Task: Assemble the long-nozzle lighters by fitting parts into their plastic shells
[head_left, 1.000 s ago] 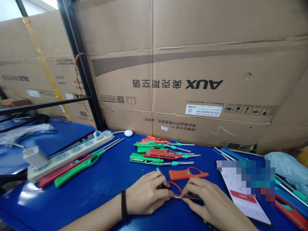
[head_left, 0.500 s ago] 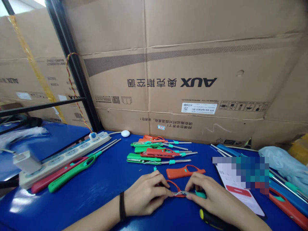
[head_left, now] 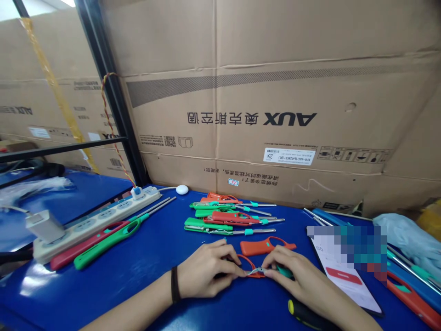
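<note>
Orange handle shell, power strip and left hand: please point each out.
Orange handle shell (head_left: 256, 248): head view, solid grip part.
Power strip (head_left: 94, 220): head view, top face.
Left hand (head_left: 204, 271): head view, back of hand.

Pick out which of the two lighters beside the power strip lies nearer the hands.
The green lighter, the one toward the left hand; the red lighter lies between it and the power strip.

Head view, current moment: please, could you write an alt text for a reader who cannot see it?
A person's left hand and right hand work on thin wires at an orange looped piece, over a blue table. Beyond them lie green, red and orange handles, some with metal rods; a power strip is at image left, a phone at right.
</note>
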Demonstrator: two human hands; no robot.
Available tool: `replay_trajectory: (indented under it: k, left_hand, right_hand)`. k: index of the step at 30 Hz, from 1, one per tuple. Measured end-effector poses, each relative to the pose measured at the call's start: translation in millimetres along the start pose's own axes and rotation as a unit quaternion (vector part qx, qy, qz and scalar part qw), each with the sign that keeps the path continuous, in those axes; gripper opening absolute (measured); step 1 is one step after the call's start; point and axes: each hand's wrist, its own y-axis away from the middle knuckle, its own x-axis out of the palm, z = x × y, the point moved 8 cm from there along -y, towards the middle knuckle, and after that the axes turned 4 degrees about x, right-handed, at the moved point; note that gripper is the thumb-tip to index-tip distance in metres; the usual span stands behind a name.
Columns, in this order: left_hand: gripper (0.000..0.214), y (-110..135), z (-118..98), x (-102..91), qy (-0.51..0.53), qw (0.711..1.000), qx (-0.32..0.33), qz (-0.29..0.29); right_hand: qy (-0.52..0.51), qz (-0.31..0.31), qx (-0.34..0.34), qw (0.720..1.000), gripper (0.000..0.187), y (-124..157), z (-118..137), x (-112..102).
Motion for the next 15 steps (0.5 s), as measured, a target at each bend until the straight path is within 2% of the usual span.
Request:
replay_trajectory:
  k: [15]
  left_hand:
    - [0.029,1.5,0.3,1.1,0.002,1.0,-0.004,-0.015]
  right_hand:
    - [0.019,0.015,-0.002,1.0,0.017,-3.5,0.0,3.8]
